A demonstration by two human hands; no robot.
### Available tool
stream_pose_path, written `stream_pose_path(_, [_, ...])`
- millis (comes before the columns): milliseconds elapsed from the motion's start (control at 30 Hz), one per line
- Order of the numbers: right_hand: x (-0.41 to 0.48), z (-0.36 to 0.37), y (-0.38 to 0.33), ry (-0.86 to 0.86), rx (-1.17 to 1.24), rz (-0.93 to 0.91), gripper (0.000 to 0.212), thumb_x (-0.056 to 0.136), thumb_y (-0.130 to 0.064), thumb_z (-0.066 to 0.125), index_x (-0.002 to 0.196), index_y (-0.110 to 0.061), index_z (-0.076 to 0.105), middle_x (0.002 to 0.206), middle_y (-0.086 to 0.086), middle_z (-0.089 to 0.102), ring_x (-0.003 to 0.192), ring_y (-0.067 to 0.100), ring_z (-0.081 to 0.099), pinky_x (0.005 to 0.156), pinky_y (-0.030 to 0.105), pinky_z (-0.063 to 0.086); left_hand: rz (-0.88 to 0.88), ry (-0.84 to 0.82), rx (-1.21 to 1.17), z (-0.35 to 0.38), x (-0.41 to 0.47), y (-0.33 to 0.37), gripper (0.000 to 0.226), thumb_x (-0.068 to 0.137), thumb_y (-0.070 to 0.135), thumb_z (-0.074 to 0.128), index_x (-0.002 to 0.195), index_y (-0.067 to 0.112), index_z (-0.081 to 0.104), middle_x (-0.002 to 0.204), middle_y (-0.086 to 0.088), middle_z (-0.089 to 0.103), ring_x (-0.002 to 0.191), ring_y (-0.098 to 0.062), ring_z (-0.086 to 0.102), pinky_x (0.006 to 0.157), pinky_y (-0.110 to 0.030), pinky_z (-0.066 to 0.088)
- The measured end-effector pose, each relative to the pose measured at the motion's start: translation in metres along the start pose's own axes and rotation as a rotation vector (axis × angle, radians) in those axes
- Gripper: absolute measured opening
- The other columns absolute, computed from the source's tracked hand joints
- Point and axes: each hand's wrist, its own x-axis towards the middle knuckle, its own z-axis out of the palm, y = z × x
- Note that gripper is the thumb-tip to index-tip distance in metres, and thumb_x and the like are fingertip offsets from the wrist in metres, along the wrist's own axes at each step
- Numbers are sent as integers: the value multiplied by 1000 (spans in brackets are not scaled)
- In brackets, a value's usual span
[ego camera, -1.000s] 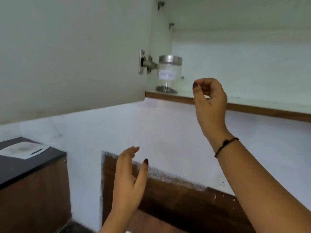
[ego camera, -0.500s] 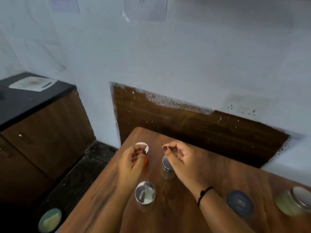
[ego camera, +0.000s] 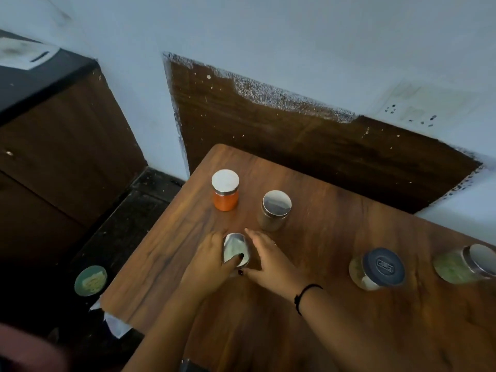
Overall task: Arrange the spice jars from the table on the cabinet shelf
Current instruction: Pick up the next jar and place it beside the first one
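Note:
A small jar with a steel lid (ego camera: 236, 248) stands near the left edge of the wooden table (ego camera: 335, 312). My left hand (ego camera: 210, 263) wraps its left side, thumb lying over the lid. On the jar's right side my right hand (ego camera: 271, 261) cups it between index finger and thumb. Behind them stand an orange-filled jar with a white lid (ego camera: 225, 190) and a steel-lidded jar (ego camera: 275, 210). At the right are a dark-blue-lidded jar (ego camera: 378, 268) and a greenish jar with a steel lid (ego camera: 467, 265). The cabinet shelf is out of view.
A low wooden cabinet with a black top (ego camera: 48, 108) stands to the left of the table. On the dark floor between them lies a round green-lidded container (ego camera: 90, 280). A wall with a brown panel (ego camera: 295, 130) runs behind the table.
My view dropped from the cabinet shelf to the table. Both hands came down from the shelf and closed around the nearest steel-lidded jar.

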Motion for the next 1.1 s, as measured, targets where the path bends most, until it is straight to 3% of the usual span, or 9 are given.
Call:
stream_pose_path(167, [11,23,5,3,52,37,95,78,-33,74,153,-28,16,155,-5,30,142,12,29,114,29,33,-2,-27,-110,10,2,-15,71,82,46,74,141,27,39,131,10,48,108,0,40,73,-2,31])
stream_pose_path(433, [9,25,4,57,118,36,89,82,-29,73,152,-33,18,154,-8,31,141,11,31,113,32,38,28,45,-121,12,6,-21,68,77,53,76,134,31,46,117,21,44,101,1,44,74,-5,36])
stream_pose_path(567, [3,14,1,127,182,15,89,79,-29,75,150,-36,22,153,-11,32,141,6,30,113,31,37,64,129,-152,4,6,-14,72,69,61,77,128,34,48,113,23,47,103,0,48,81,-18,50])
stream_pose_path(733, [-14,-3,-8,276,358,26,94,69,-39,84,144,-42,27,147,-17,40,135,4,40,109,33,44,151,254,-386,-16,7,30,58,69,53,81,116,42,50,107,31,55,103,5,57,74,-13,50])
stream_pose_path(900, [-38,-31,-23,414,497,-22,96,70,-36,84,145,-44,24,146,-23,36,135,1,38,101,14,44,229,294,-531,-29,5,81,42,70,56,78,103,43,55,103,25,64,98,8,61,72,-15,53])
stream_pose_path(1000, [-53,-54,-28,478,511,-123,101,73,-29,83,151,-32,19,151,-13,33,139,4,36,104,22,45,255,294,-603,-37,0,110,38,73,55,76,101,35,59,99,17,67,91,5,64,69,-17,56])
stream_pose_path(1100, [-66,-71,-33,515,540,-189,102,74,-30,82,152,-32,17,152,-11,32,138,7,38,104,30,47,247,288,-682,-46,-5,135,44,71,59,64,100,25,62,93,11,67,84,3,66,63,-14,56])
